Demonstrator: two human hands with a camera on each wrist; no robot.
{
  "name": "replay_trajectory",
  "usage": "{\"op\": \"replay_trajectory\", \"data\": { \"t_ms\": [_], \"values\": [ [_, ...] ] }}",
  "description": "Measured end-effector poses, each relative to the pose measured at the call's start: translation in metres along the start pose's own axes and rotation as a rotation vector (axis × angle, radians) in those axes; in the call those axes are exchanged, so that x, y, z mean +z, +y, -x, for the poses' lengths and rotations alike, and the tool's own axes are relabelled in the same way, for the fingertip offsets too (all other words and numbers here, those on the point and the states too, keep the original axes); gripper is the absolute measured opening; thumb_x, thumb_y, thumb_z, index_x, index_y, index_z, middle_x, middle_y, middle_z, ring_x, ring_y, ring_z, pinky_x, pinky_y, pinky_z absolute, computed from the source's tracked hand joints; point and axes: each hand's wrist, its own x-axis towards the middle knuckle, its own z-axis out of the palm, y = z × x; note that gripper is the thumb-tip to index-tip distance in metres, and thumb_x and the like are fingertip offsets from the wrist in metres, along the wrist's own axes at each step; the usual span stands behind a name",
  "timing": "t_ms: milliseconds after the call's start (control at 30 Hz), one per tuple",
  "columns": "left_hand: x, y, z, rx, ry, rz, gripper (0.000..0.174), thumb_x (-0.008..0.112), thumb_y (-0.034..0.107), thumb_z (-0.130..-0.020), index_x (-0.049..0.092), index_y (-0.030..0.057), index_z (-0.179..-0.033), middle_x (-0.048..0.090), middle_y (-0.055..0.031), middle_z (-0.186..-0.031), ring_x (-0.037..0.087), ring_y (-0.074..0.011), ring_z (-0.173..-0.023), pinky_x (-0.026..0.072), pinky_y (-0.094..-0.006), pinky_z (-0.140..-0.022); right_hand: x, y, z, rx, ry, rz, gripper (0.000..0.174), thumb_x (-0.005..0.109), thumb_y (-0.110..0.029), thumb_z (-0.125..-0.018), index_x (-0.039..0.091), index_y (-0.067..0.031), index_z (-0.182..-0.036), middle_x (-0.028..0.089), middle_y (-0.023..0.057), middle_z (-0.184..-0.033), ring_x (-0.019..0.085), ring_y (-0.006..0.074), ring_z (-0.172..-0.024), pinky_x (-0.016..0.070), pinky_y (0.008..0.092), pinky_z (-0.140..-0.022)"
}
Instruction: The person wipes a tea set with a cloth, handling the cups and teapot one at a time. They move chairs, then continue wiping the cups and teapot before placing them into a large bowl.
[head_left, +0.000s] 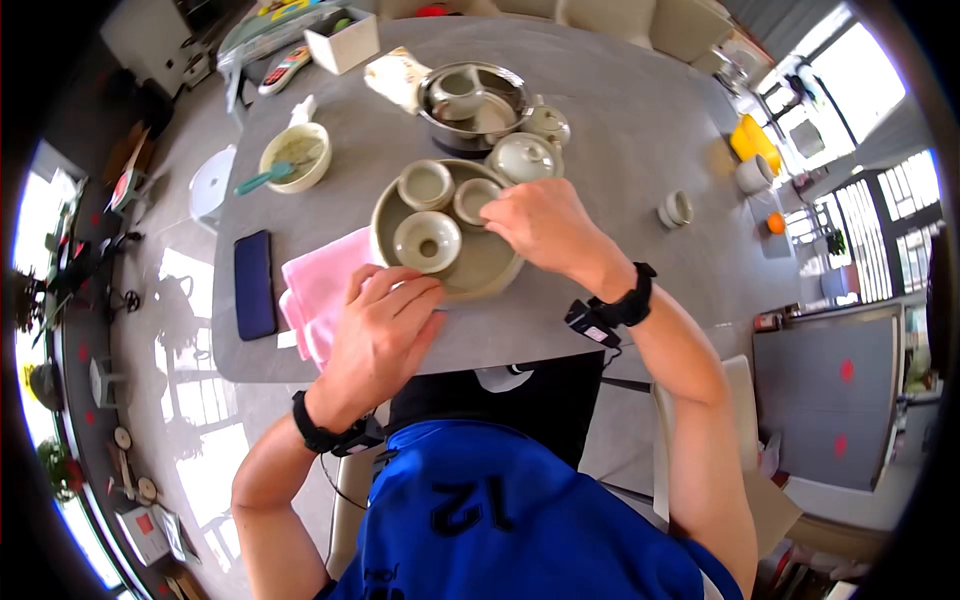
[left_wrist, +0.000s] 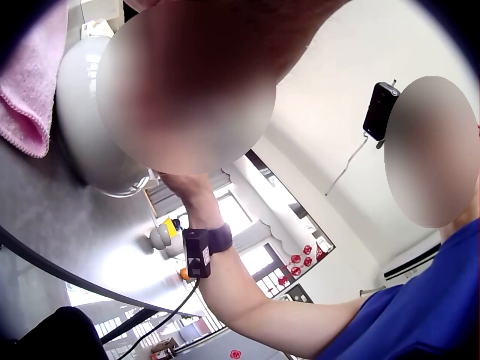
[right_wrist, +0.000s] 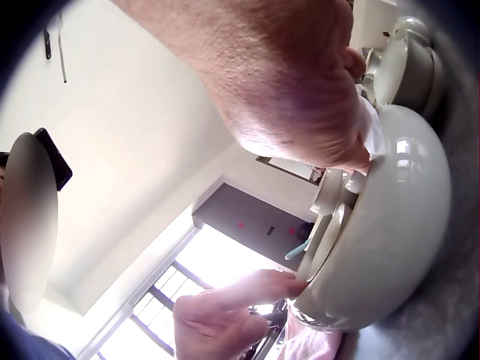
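Observation:
A wide pale ceramic bowl [head_left: 480, 285] stands near the table's front edge with several small cups inside. My right hand [head_left: 550, 228] pinches the rim of a small cup [head_left: 475, 200] at the bowl's right side. In the right wrist view, a white edge [right_wrist: 373, 133] shows beside the right hand's fingers. A flared cup with a dark round centre [head_left: 428, 242] sits at the front of the bowl, and a taller cup [head_left: 425, 185] behind it. My left hand [head_left: 385, 325] rests its extended fingers on the bowl's near-left rim, close to the flared cup.
A pink towel [head_left: 325, 280] and a phone [head_left: 255, 285] lie to the left. Behind stand a bowl with a teal spoon [head_left: 265, 180], a steel pot [head_left: 478, 75] holding a pitcher, and a lidded teapot [head_left: 525, 158]. A lone cup [head_left: 676, 209] stands at right.

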Motion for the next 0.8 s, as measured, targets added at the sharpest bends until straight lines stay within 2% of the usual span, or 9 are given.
{"op": "replay_trajectory", "data": {
  "t_ms": [100, 200, 267, 333, 467, 600, 800],
  "values": [
    [0.003, 0.003, -0.003, 0.012, 0.017, 0.009, 0.030, 0.079, 0.008, -0.079, 0.073, 0.0006, -0.108, 0.075, -0.0106, -0.111, 0.066, -0.0295, -0.111, 0.0465, -0.0475, -0.099, -0.011, -0.003, 0.010, 0.049, 0.069, 0.015, 0.015, 0.071, -0.023, -0.093, 0.071, -0.0103, -0.084, 0.066, 0.0093, -0.072, 0.067, 0.0338, -0.073, 0.0507, 0.0467, -0.062],
    [0.002, 0.007, -0.004, 0.031, 0.020, 0.001, 0.033, 0.080, 0.007, -0.078, 0.073, -0.0016, -0.108, 0.074, -0.0129, -0.113, 0.065, -0.0324, -0.111, 0.0463, -0.0476, -0.098, -0.032, 0.016, 0.047, 0.142, 0.318, -0.046, 0.015, 0.072, -0.025, -0.093, 0.074, -0.0112, -0.086, 0.069, 0.0091, -0.077, 0.068, 0.0331, -0.072, 0.0509, 0.0455, -0.062],
    [0.000, 0.008, -0.004, 0.026, 0.006, 0.012, 0.033, 0.080, 0.007, -0.078, 0.073, -0.0025, -0.109, 0.074, -0.0136, -0.114, 0.065, -0.0329, -0.111, 0.0458, -0.0475, -0.098, -0.048, 0.043, 0.084, 0.301, 0.410, -0.074, 0.016, 0.072, -0.025, -0.092, 0.074, -0.0094, -0.089, 0.072, 0.0109, -0.080, 0.070, 0.0358, -0.078, 0.0520, 0.0480, -0.068],
    [-0.001, 0.009, -0.002, 0.021, -0.002, 0.010, 0.033, 0.080, 0.007, -0.078, 0.072, -0.0031, -0.109, 0.073, -0.0141, -0.115, 0.065, -0.0330, -0.111, 0.0453, -0.0474, -0.099, -0.061, 0.077, 0.124, 0.579, 0.310, 0.064, 0.019, 0.077, -0.027, -0.089, 0.078, -0.0110, -0.099, 0.075, 0.0120, -0.087, 0.071, 0.0352, -0.080, 0.0530, 0.0478, -0.071],
    [-0.002, 0.009, -0.001, 0.019, 0.003, 0.023, 0.033, 0.080, 0.007, -0.078, 0.073, -0.0029, -0.108, 0.074, -0.0141, -0.115, 0.066, -0.0332, -0.111, 0.0452, -0.0470, -0.100, -0.052, 0.135, 0.179, 0.767, 0.280, 0.108, 0.023, 0.079, -0.028, -0.087, 0.080, -0.0089, -0.099, 0.075, 0.0148, -0.085, 0.071, 0.0373, -0.083, 0.0539, 0.0472, -0.075],
    [-0.001, 0.011, -0.001, 0.003, 0.016, 0.004, 0.033, 0.081, 0.007, -0.077, 0.073, -0.0019, -0.107, 0.075, -0.0131, -0.114, 0.066, -0.0331, -0.111, 0.0464, -0.0459, -0.099, -0.043, 0.149, 0.185, 0.883, 0.202, 0.014, 0.020, 0.078, -0.026, -0.087, 0.079, -0.0080, -0.097, 0.074, 0.0177, -0.084, 0.071, 0.0398, -0.086, 0.0538, 0.0478, -0.076],
    [-0.001, 0.012, 0.001, -0.008, 0.003, -0.013, 0.029, 0.081, 0.010, -0.080, 0.074, 0.0010, -0.106, 0.075, -0.0123, -0.114, 0.067, -0.0308, -0.110, 0.0455, -0.0472, -0.100, -0.026, 0.158, 0.186, 0.744, 0.331, 0.108, 0.018, 0.075, -0.023, -0.089, 0.079, -0.0068, -0.097, 0.073, 0.0190, -0.084, 0.071, 0.0402, -0.085, 0.0535, 0.0484, -0.073]
  ]
}}
